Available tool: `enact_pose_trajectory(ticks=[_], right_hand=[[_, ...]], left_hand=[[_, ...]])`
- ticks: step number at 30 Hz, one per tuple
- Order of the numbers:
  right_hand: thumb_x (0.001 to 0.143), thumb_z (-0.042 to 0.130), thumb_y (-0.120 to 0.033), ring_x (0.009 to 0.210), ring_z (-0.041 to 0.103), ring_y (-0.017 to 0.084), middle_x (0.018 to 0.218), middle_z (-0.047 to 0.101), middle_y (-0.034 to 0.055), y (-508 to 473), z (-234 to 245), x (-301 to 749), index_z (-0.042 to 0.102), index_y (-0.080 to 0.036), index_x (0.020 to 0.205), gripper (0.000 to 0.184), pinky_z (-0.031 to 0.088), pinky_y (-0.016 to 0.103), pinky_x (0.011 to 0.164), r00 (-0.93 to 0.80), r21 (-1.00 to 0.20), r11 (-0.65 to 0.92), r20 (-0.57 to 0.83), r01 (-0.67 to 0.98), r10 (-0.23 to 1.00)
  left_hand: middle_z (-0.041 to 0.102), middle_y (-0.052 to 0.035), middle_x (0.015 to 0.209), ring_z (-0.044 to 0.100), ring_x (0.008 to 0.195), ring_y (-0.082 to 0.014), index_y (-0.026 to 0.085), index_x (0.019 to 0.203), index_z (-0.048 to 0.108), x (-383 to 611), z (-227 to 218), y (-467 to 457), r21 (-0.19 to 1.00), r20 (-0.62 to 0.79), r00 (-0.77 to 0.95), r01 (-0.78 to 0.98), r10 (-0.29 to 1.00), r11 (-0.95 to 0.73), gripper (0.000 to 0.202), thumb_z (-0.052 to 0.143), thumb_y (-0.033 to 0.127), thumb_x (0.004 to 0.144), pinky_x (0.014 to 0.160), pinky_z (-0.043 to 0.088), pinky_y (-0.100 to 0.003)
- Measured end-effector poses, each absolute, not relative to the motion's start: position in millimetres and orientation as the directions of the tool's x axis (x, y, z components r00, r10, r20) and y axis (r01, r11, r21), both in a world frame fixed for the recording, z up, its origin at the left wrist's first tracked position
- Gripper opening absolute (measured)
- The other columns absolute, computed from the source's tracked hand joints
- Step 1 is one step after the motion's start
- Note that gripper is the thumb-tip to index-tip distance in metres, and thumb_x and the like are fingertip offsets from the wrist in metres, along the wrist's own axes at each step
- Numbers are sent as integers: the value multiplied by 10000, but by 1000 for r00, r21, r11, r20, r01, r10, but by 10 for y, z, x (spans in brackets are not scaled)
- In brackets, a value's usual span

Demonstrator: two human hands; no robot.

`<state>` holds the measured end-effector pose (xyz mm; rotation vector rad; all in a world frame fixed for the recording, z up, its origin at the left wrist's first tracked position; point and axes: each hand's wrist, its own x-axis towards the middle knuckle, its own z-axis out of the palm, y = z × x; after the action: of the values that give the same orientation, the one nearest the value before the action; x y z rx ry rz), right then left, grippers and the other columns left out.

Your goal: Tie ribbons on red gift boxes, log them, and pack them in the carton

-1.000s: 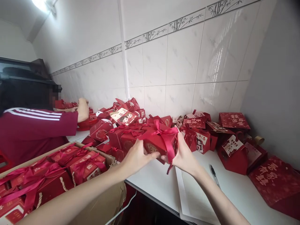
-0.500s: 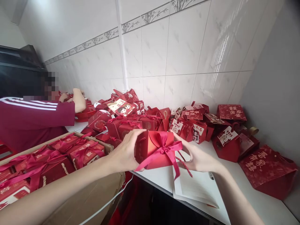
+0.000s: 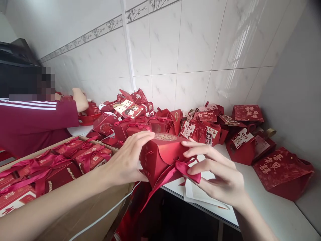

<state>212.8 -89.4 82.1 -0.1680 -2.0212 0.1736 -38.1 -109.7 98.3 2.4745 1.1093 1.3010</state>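
Note:
A small red gift box (image 3: 163, 150) with a gold round print on its top is held up in front of me over the table's front edge. My left hand (image 3: 125, 159) grips its left end, fingers on top and thumb beneath. A dark pink ribbon bow (image 3: 188, 168) hangs from the scalloped flap on the front face, one tail trailing down to the left. My right hand (image 3: 218, 174) pinches the bow's right side, its index fingertip resting on the box's upper right corner. The box is tilted so its top shows.
Below left stands an open cardboard carton (image 3: 82, 209) of ribboned red boxes. Many red gift boxes (image 3: 105, 125) cover the white table (image 3: 273, 204) along the tiled wall. Papers (image 3: 194, 194) lie under my hands. A white cable (image 3: 110, 211) crosses the carton. A co-worker (image 3: 32, 120) bends over the table's left end.
The box has tipped, so its top face now shows and the bow sits lower. My right hand has moved from the box's right end onto the bow. The view has shifted slightly.

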Motion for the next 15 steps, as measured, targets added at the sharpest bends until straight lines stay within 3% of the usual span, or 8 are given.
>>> enact_pose_trajectory(ticks=[7, 10, 15], right_hand=[[766, 575, -26, 959, 611, 256, 820, 627, 64, -1020, 926, 2190, 609, -145, 812, 132, 464, 515, 938, -443, -73, 997, 895, -22, 56], [759, 566, -19, 934, 622, 245, 793, 625, 57, -1042, 940, 2194, 609, -145, 805, 141, 467, 507, 938, -442, -66, 998, 895, -17, 52], [759, 565, -26, 911, 628, 244, 781, 622, 57, -1037, 938, 2200, 610, -146, 814, 140, 480, 504, 917, -431, -65, 997, 901, -32, 45]], left_hand=[[386, -185, 1317, 400, 1235, -331, 198, 1366, 189, -390, 1028, -1150, 80, 667, 512, 674, 542, -735, 1038, 791, 444, 556, 999, 380, -491], [385, -188, 1307, 400, 1237, -321, 191, 1368, 177, -393, 1053, -1153, 22, 676, 542, 662, 499, -749, 1021, 772, 458, 583, 1007, 385, -480], [380, -187, 1312, 395, 1240, -321, 181, 1367, 185, -411, 1049, -1147, 21, 679, 543, 658, 493, -753, 1015, 776, 440, 583, 1019, 380, -474]])
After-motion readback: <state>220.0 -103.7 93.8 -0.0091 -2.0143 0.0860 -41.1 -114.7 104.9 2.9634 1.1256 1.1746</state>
